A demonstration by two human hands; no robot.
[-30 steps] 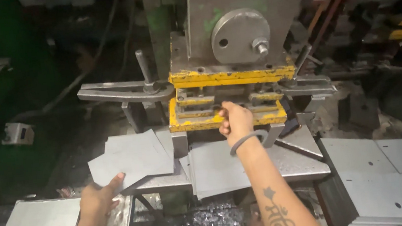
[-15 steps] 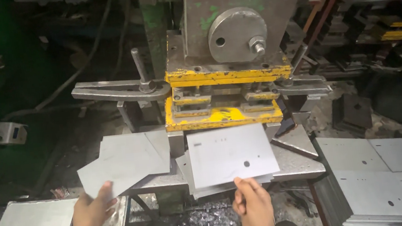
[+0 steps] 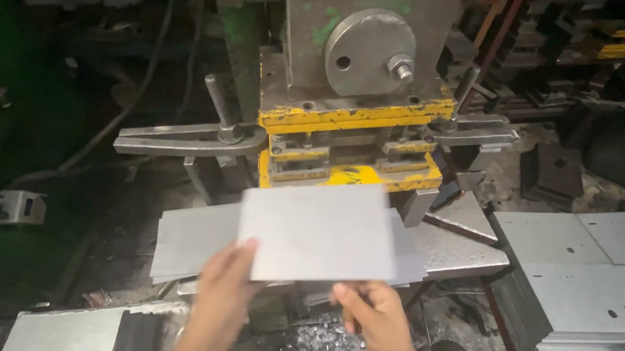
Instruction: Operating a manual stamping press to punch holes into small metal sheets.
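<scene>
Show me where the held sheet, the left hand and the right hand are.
Sheet (image 3: 318, 233), head view, middle of its flat face.
Left hand (image 3: 223, 285), head view, back of the hand.
Right hand (image 3: 378, 319), head view, back of the hand.

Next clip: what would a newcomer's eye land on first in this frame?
Probably the pale grey metal sheet held up at centre, the left hand at its left edge and the right hand below its lower edge. Right behind it stands the press with chipped yellow die plates. Punched sheets lie stacked at lower right.
</scene>
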